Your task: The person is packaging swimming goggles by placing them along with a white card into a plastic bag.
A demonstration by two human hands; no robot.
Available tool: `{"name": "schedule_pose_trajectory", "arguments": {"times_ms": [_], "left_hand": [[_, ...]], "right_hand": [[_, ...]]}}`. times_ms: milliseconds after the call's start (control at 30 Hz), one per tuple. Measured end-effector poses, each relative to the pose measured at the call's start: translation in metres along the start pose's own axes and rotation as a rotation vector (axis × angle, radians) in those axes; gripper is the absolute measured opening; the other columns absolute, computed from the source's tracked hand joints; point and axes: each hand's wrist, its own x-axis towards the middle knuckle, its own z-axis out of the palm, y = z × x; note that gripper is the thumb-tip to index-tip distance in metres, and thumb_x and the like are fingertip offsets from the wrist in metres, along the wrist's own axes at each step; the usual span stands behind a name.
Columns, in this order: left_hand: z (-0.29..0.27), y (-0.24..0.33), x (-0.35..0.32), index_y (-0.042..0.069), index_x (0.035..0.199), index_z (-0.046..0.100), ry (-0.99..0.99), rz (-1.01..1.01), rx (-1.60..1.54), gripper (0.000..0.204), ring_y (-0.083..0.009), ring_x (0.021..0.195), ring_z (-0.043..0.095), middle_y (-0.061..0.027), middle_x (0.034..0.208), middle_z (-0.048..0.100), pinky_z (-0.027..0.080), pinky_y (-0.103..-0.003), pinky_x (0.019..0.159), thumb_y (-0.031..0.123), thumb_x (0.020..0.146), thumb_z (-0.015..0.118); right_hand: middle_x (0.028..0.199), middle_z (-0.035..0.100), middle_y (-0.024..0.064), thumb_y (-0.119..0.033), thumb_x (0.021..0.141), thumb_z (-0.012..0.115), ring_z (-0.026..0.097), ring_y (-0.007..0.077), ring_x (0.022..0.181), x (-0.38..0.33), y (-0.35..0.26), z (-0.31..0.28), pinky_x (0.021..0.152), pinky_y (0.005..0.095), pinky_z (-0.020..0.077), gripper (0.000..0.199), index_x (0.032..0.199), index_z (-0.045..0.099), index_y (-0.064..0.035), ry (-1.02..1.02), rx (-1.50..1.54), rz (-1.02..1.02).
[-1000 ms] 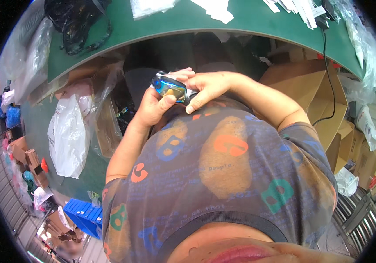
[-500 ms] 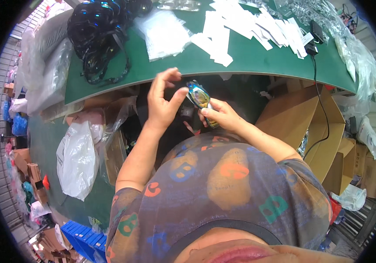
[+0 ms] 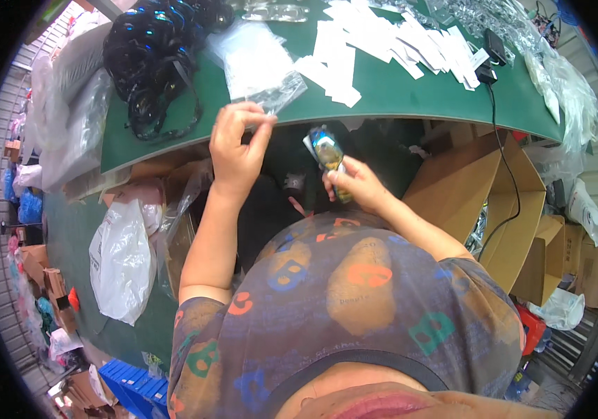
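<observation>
My right hand [image 3: 358, 183] grips a pair of goggles with a blue-gold mirrored lens [image 3: 327, 150], held upright just below the near edge of the green table [image 3: 397, 98]. At that edge my left hand [image 3: 236, 143] is raised, its fingertips pinching the corner of a clear plastic bag [image 3: 257, 66] that lies on the table. White paper slips [image 3: 383, 45] are scattered behind the bag.
A heap of black goggles with straps [image 3: 152, 49] lies at the table's left. A black cable [image 3: 505, 160] runs off the right edge over open cardboard boxes [image 3: 494, 202]. White plastic bags [image 3: 121, 258] and blue crates [image 3: 128, 380] sit on the floor at left.
My hands have separated. The left rose from the goggles to the table edge and took the clear bag's corner. The right keeps the goggles, now turned upright.
</observation>
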Motion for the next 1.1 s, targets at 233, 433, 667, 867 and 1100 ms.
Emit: {"name": "schedule_pose_trajectory", "arguments": {"times_ms": [233, 433, 667, 867, 1100], "left_hand": [[0.021, -0.002, -0.125, 0.000, 0.113, 0.062, -0.190, -0.909, -0.775, 0.018, -0.0132, 0.077, 0.068, -0.0078, 0.088, 0.071, 0.055, -0.027, 0.070, 0.014, 0.102, 0.061], [0.022, -0.006, -0.149, 0.000, 0.114, 0.065, -0.261, -0.876, -0.681, 0.018, -0.0138, 0.083, 0.070, -0.0093, 0.101, 0.072, 0.056, -0.026, 0.071, 0.014, 0.102, 0.060], [0.019, -0.003, -0.144, -0.001, 0.105, 0.070, -0.286, -0.806, -0.554, 0.015, -0.0106, 0.077, 0.067, -0.0061, 0.095, 0.070, 0.056, -0.025, 0.068, 0.011, 0.098, 0.066], [0.023, -0.001, -0.152, -0.001, 0.100, 0.069, -0.260, -0.917, -0.580, 0.013, -0.0079, 0.067, 0.064, -0.0016, 0.074, 0.067, 0.051, -0.022, 0.062, 0.012, 0.098, 0.067], [0.022, 0.006, -0.149, 0.003, 0.090, 0.066, -0.277, -0.717, -0.341, 0.011, -0.0079, 0.065, 0.062, -0.0022, 0.072, 0.067, 0.050, -0.024, 0.061, 0.011, 0.093, 0.073]], "right_hand": [[0.090, 0.061, 0.0082, -0.027, 0.098, 0.065, 0.062, 0.0181, 0.077, -0.010, -0.013, -0.005, 0.068, 0.0352, 0.0554, 0.042, 0.127, 0.052, 0.0005, 0.071, 0.157, 0.020], [0.093, 0.061, 0.0062, -0.014, 0.086, 0.077, 0.063, 0.0164, 0.080, -0.007, -0.021, 0.021, 0.072, 0.0331, 0.0543, 0.048, 0.126, 0.054, -0.0006, 0.039, 0.108, 0.096], [0.097, 0.064, 0.0036, -0.014, 0.086, 0.080, 0.063, 0.0132, 0.078, 0.001, -0.015, 0.037, 0.071, 0.0287, 0.0522, 0.039, 0.118, 0.060, -0.0037, 0.052, -0.069, 0.137], [0.096, 0.065, 0.0026, -0.014, 0.087, 0.078, 0.062, 0.0120, 0.079, -0.002, -0.012, 0.043, 0.072, 0.0280, 0.0517, 0.037, 0.118, 0.060, -0.0048, 0.079, -0.077, 0.148], [0.098, 0.068, 0.0026, -0.016, 0.085, 0.080, 0.063, 0.0097, 0.082, 0.006, -0.006, 0.042, 0.074, 0.0273, 0.0525, 0.041, 0.120, 0.062, -0.0042, 0.123, -0.110, 0.133]]}}
